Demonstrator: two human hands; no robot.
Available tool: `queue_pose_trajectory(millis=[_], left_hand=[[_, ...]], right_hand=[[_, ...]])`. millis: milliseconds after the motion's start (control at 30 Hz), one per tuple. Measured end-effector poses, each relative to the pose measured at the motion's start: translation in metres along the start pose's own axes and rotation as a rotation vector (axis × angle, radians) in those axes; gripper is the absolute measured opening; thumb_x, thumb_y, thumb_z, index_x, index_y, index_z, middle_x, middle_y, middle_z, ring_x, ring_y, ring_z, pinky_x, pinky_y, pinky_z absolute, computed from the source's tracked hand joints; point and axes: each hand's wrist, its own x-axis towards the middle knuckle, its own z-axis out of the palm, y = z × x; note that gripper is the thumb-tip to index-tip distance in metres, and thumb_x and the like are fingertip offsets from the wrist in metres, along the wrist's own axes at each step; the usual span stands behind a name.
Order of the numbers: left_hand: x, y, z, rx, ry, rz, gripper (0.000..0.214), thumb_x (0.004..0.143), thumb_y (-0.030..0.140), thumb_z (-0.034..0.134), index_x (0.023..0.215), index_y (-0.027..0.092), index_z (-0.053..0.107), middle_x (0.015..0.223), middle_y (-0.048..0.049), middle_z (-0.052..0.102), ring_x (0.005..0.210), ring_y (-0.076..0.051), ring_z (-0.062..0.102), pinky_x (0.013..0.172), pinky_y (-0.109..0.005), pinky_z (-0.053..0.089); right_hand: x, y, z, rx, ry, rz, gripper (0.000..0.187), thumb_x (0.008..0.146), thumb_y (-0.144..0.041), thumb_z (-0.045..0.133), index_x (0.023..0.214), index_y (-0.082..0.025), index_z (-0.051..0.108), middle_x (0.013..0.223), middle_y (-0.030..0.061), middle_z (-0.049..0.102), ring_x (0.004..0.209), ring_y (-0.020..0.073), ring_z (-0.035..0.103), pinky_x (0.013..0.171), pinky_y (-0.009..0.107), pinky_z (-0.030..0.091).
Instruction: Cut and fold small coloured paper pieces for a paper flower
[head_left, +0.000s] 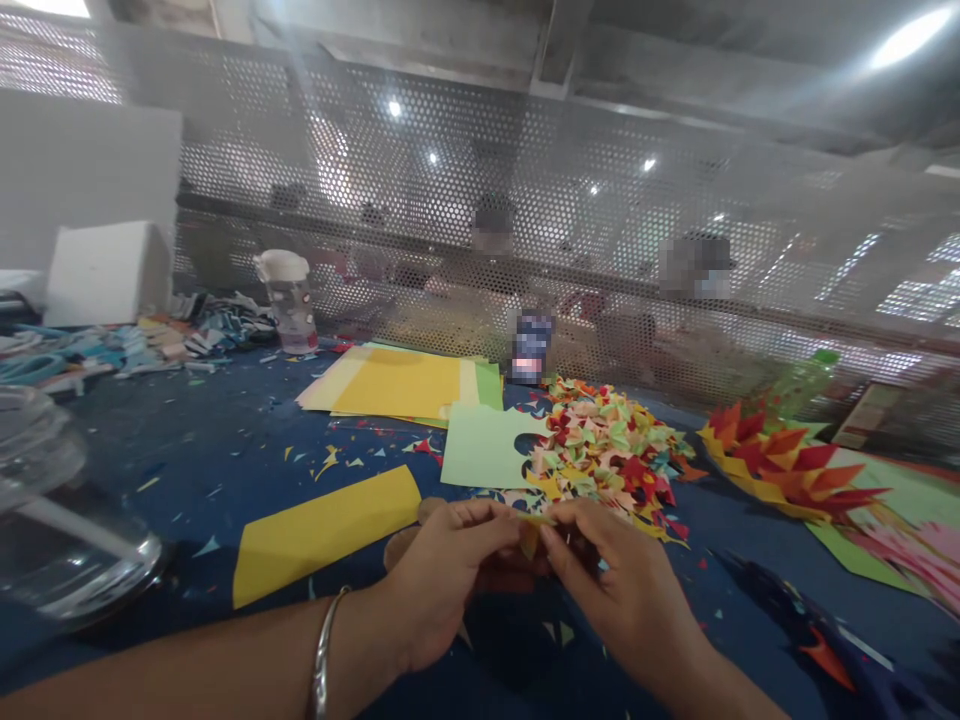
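My left hand [442, 580] and my right hand [622, 590] meet low in the middle of the view, fingertips pinched together on a small yellow paper piece [534, 528]. A silver bangle [324, 650] sits on my left wrist. Just beyond my fingers lies a heap of small folded paper pieces [607, 450] in red, green, yellow and pink. A pale green sheet [484, 448] with a cut-out edge lies beside the heap. A yellow paper strip [322, 530] lies to the left of my left hand.
On the blue table [225, 450]: yellow sheets [397, 385], a spiked orange-red paper model [787, 460], a lidded bottle [289, 300], a glass jar [52, 510], a white box [105, 270], paper scraps. A perforated screen [600, 200] stands behind, people beyond it.
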Motion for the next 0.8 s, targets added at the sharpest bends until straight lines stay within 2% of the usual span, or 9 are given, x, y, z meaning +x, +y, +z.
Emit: queue_pose_trajectory(millis=[233,400,633,800], left_hand=[[-0.0005,0.0028,0.0039,0.079,0.046,-0.024,0.019,0.068,0.030,0.071,0.065,0.014,0.061,0.059,-0.0023,0.062,0.062,-0.016,0.064,0.060,-0.026,0.050],[0.0002,0.0021,0.0010,0.120,0.018,-0.039,0.022,0.068,0.033,0.071,0.066,0.014,0.061,0.064,-0.0053,0.066,0.061,-0.015,0.063,0.062,-0.027,0.050],[0.0007,0.0031,-0.0008,0.136,-0.012,-0.029,0.023,0.069,0.033,0.071,0.069,0.013,0.060,0.069,-0.0058,0.068,0.062,-0.013,0.063,0.063,-0.025,0.049],[0.0000,0.0010,0.0003,0.150,0.023,-0.026,0.024,0.067,0.033,0.072,0.066,0.014,0.058,0.067,-0.0052,0.067,0.061,-0.014,0.064,0.061,-0.025,0.049]], right_hand=[[0.0014,-0.0034,-0.0015,0.147,-0.054,0.087,0.018,0.092,-0.031,0.044,0.081,-0.021,0.055,0.068,-0.0006,0.058,0.059,0.0129,0.054,0.056,0.024,0.041],[0.0017,-0.0040,-0.0021,0.175,-0.064,0.128,0.024,0.093,-0.035,0.043,0.077,-0.021,0.054,0.061,-0.0018,0.053,0.052,0.0122,0.050,0.050,0.023,0.039],[0.0040,-0.0083,-0.0043,0.196,-0.053,0.125,0.028,0.093,-0.036,0.042,0.074,-0.020,0.054,0.056,-0.0024,0.052,0.049,0.0119,0.051,0.049,0.023,0.038],[0.0039,-0.0077,-0.0045,0.167,-0.040,0.111,0.026,0.092,-0.036,0.044,0.075,-0.020,0.056,0.057,-0.0025,0.052,0.050,0.0116,0.051,0.049,0.023,0.038]])
